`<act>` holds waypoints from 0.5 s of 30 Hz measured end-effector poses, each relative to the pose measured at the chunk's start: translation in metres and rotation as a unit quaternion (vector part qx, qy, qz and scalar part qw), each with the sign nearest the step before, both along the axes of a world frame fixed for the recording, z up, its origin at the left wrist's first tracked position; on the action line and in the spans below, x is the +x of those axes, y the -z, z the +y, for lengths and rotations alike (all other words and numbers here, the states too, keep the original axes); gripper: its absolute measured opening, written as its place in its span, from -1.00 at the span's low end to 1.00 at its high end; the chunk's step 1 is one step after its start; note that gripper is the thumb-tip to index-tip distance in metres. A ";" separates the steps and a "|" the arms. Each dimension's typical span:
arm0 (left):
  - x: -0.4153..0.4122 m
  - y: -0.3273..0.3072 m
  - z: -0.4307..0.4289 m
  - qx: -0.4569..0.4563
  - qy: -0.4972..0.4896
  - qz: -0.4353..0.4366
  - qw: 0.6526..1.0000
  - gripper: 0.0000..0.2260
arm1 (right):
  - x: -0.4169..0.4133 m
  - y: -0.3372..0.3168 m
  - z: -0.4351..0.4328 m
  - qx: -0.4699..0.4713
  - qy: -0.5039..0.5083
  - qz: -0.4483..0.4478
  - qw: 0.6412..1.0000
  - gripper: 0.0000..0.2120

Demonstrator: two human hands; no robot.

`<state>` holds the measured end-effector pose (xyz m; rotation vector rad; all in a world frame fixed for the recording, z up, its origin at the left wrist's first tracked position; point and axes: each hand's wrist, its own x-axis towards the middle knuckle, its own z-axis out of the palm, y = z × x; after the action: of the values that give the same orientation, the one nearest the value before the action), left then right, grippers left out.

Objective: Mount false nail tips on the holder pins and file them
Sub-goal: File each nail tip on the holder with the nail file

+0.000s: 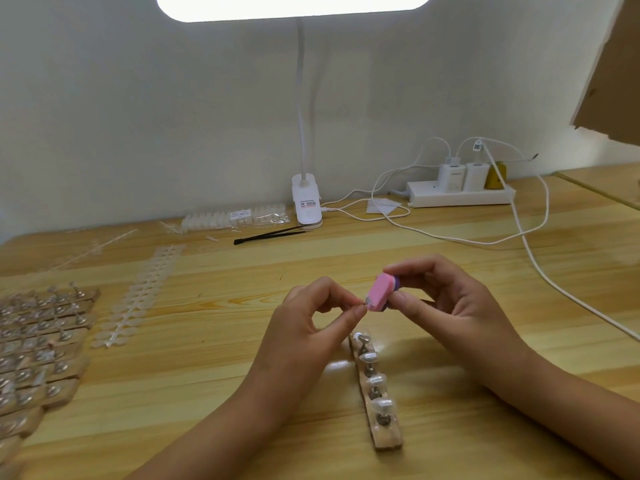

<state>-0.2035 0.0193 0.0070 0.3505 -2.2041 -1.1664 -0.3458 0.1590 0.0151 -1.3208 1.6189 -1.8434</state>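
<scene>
So far: the holder strip lies on the table, just under the hands. Some of its pins wear mounted tips. Bare pins show between them.
Left hand: the left hand pinches one tiny nail tip between thumb and first finger. It is held up in the air, above the far end of the strip. It is too small to see well.
Right hand: the right hand has its fingers and thumb curled round a pink file block. The pink side touches the tiny tip.
Step now: I think this one tip is being filed.
Done pile: many other strips lie in rows at the far left. They look filled, but they are blurry.
Still to do: the bare pins need tips, I think. A long tip sheet lies between the pile and the hands. A bag of tips sits by the wall, beside the lamp clip.
How far: lots looks done, and this strip looks about half full.
</scene>
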 end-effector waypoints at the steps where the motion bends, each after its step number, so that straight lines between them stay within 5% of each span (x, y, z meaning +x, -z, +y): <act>1: 0.000 0.000 0.000 0.002 0.000 0.000 1.000 -0.96 | 0.000 0.000 0.000 0.000 0.006 -0.005 1.000 -0.73; 15: 0.000 0.000 0.000 0.010 0.003 -0.002 1.000 -0.94 | 0.000 -0.008 0.003 0.034 -0.053 -0.122 0.990 -0.72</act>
<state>-0.2040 0.0191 0.0071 0.3545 -2.1996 -1.1921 -0.3455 0.1624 0.0229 -1.0815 1.4435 -1.7907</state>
